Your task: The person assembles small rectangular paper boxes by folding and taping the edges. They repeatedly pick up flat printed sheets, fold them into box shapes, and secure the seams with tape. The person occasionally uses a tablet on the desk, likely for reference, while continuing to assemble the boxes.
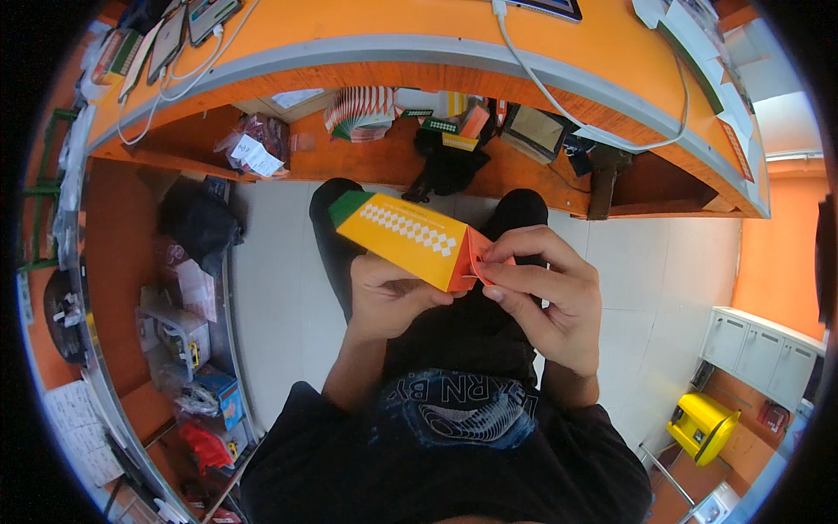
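Seated person, viewed from above, holding a long box (408, 237) over the lap. The box is orange with a green far-left end and a band of white diamond marks along its top face; it lies tilted, its green end far and to the left, its open end near and to the right. The left hand (388, 297) is closed around the box from beneath, fingers curled under its near edge. The right hand (546, 293) is closed on the open end, thumb and fingers pinching the orange flaps (482, 262) there. Both hands meet at that end, almost touching. Below them lie dark trousers and a dark shirt (454, 437) with pale print. Far side: a curved orange surface (419, 26) with a grey edge, bearing a white cable (559, 96) and flat devices at its left. Under the surface, a shelf (367, 153) carries a fan of cards, small boxes and a plastic bag. Left: a low rack (188, 349) crowded with packets and small goods. Right, near: a yellow bin (701, 425) on the pale tiled floor (271, 288), with white cabinets just beyond it.
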{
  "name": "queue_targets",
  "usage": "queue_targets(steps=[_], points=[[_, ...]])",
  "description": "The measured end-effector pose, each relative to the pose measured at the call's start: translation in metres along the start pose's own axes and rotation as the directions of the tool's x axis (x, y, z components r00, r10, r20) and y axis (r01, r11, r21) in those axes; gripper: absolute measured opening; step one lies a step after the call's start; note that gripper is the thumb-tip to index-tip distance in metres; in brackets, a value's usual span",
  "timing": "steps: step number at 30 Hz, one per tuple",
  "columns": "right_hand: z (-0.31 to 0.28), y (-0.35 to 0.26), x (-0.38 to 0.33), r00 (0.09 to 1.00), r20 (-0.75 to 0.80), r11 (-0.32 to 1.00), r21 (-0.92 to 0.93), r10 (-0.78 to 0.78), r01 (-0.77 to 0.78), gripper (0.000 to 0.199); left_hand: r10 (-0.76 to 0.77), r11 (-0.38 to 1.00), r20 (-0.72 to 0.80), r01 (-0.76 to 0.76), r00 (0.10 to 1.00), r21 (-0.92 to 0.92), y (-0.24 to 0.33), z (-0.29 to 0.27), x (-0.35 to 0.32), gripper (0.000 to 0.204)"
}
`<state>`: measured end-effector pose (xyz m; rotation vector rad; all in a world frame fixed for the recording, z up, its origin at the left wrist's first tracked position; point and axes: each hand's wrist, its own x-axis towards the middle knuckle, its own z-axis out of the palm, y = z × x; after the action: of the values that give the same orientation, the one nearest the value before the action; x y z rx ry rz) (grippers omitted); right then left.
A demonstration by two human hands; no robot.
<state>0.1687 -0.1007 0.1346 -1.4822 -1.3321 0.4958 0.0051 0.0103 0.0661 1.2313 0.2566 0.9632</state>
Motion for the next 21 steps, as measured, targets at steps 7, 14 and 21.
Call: queue_targets(steps=[7,14,21], points=[[0.006,0.0,0.0,0.999,-0.041,0.999,-0.029,0.012,-0.013,0.022,0.06,0.991,0.041,-0.064,0.997,0.121,0.003,0.0,0.01,0.028],[0.009,-0.007,-0.001,0.994,-0.063,0.965,-0.25,-0.092,0.073,0.023,0.007,0.996,-0.007,-0.007,1.0,0.089,0.001,0.009,0.008,0.025],[0.007,0.005,0.0,0.976,-0.132,0.985,-0.05,-0.172,0.167,0.024,0.013,0.997,0.009,-0.014,1.0,0.078,0.002,0.002,0.01,0.016]])
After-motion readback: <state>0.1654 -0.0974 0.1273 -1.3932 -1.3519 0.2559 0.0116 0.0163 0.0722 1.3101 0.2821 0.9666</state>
